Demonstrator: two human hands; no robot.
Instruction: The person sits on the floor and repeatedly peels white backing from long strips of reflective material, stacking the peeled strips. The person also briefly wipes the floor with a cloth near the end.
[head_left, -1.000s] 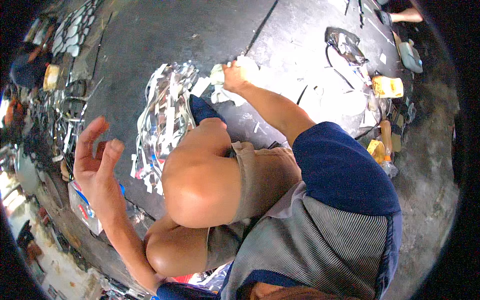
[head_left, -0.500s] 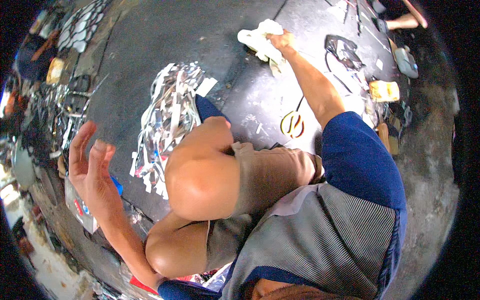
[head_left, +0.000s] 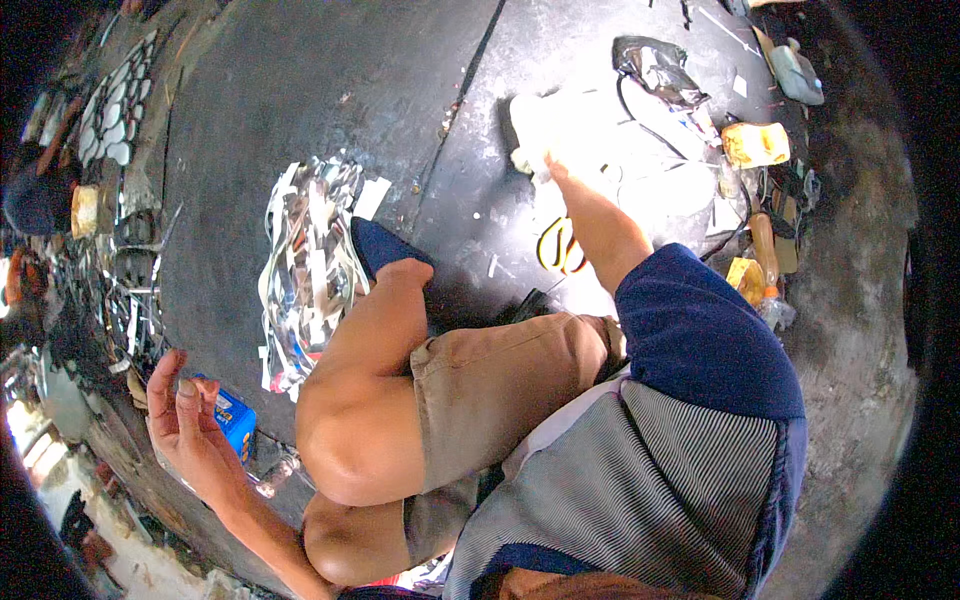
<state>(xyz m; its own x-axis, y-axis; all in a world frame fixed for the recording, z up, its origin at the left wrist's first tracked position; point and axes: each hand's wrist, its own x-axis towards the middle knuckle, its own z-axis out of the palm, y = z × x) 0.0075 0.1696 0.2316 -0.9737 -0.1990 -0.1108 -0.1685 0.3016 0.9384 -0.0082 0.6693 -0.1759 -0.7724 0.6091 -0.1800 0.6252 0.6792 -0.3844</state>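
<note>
My right hand [head_left: 552, 172] is stretched out over the dark floor sheet, closed on a white cloth [head_left: 528, 125]. Strong glare washes out the cloth's edges and part of the fingers. Below that hand, near my forearm, lie scissors [head_left: 556, 246] with yellow and black handles; their blades are lost in the brightness. My left hand [head_left: 192, 425] is raised at the left with bent fingers apart and nothing in it. Beside it is a blue package [head_left: 235, 422]. A heap of white and grey strips [head_left: 312, 265] lies beyond my bent knee, against my dark blue sock.
At the right are a crumpled black plastic bag [head_left: 660, 72], a yellow sponge-like block [head_left: 756, 145], a plastic bottle [head_left: 766, 250] and a grey jug [head_left: 796, 75]. Scrap and a person [head_left: 40, 195] are at the left edge. A seam crosses the floor sheet [head_left: 300, 80].
My right hand has shifted down with the white cloth, into the glare. My view has moved, so the left hand sits lower and more of the blue package shows.
</note>
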